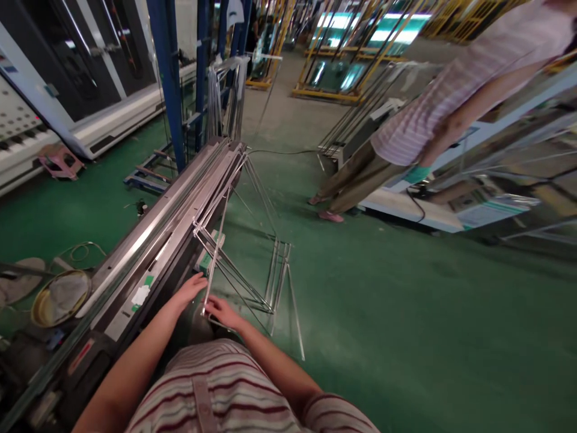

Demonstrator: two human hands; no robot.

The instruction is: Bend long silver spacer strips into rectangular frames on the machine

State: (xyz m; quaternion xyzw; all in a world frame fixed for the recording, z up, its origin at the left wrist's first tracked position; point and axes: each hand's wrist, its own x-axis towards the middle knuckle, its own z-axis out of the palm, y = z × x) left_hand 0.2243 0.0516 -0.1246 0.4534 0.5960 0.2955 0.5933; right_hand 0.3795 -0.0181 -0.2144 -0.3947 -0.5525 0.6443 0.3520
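Thin silvery metal frames lean beside a long metal machine bed, some hanging over its edge and reaching down to the floor. Close to my body, one frame's corner is at the fingers of my right hand, which are closed around it. My left hand has its fingers stretched out beside the same frame's bar, holding nothing that I can see. A green and white box sits low behind the bars, partly hidden by them.
A person in a striped shirt stands to the right, near a long machine. Blue steel posts and hanging metal frames rise behind the bed. A round yellow container and a pink stool are at left.
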